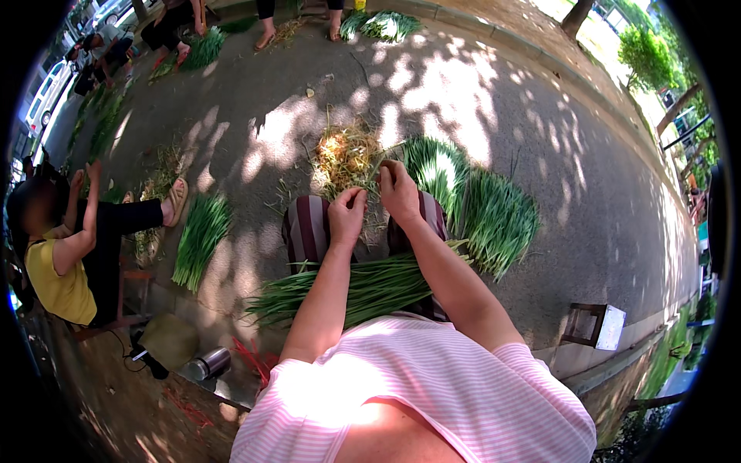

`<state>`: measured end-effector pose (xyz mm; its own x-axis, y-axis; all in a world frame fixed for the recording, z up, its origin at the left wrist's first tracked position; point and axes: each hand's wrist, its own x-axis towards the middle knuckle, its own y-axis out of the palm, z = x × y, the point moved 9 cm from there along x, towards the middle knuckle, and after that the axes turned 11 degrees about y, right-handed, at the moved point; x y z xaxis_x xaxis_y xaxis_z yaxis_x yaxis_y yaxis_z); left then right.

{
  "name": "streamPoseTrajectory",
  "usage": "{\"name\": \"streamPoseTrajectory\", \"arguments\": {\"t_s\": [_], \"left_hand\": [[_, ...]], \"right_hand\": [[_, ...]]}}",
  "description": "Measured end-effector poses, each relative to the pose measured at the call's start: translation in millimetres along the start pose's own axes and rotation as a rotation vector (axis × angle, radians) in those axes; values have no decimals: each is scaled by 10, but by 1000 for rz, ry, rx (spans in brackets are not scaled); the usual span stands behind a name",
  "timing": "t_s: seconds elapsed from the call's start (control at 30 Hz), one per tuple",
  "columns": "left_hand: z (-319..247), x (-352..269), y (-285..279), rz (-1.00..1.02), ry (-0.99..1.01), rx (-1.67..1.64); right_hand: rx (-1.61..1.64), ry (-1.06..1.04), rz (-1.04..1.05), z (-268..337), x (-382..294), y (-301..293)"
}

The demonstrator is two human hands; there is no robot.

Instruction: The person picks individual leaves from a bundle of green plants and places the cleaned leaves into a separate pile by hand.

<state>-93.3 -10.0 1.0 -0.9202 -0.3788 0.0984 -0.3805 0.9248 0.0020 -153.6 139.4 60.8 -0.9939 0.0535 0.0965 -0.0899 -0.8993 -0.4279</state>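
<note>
My right hand (pixel 400 192) is raised above my knees, thumb and fingers pinched on a thin green chive stalk (pixel 377 165). Close beside it is my left hand (pixel 347 219), thumb and forefinger brought together; whether anything is between them is too small to tell. Under my forearms, a loose bunch of long green chives (pixel 376 289) lies across my lap. Just past my hands, a heap of dry yellow-brown trimmings (pixel 347 151) sits on the pavement. Two sheaves of green chives, a nearer one (pixel 501 217) and a farther one (pixel 435 168), lie to the right of my knees.
A seated person in a yellow top (pixel 58 278) is at left, beside another chive bundle (pixel 201 240). A metal flask (pixel 209 363) and red ties (pixel 255 359) lie behind at left. A small stool (pixel 596 326) stands at right. More people and chives are along the far curb (pixel 486 26).
</note>
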Motion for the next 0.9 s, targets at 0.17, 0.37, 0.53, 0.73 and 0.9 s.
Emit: {"name": "streamPoseTrajectory", "arguments": {"t_s": [0.17,0.37,0.53,0.73,0.9], "left_hand": [[91,-17,84,75,-15,-128],[-27,-57,144,126,-86,-147],[31,-60,102,62,-145,-288],[87,-49,96,61,-142,-274],[98,-46,108,102,-93,-149]], "right_hand": [[19,38,29,-87,39,52],[-146,-37,-9,15,-12,31],[-153,-22,-81,-16,13,-18],[-54,-3,-17,6,-9,34],[-187,-13,36,67,-46,86]]}}
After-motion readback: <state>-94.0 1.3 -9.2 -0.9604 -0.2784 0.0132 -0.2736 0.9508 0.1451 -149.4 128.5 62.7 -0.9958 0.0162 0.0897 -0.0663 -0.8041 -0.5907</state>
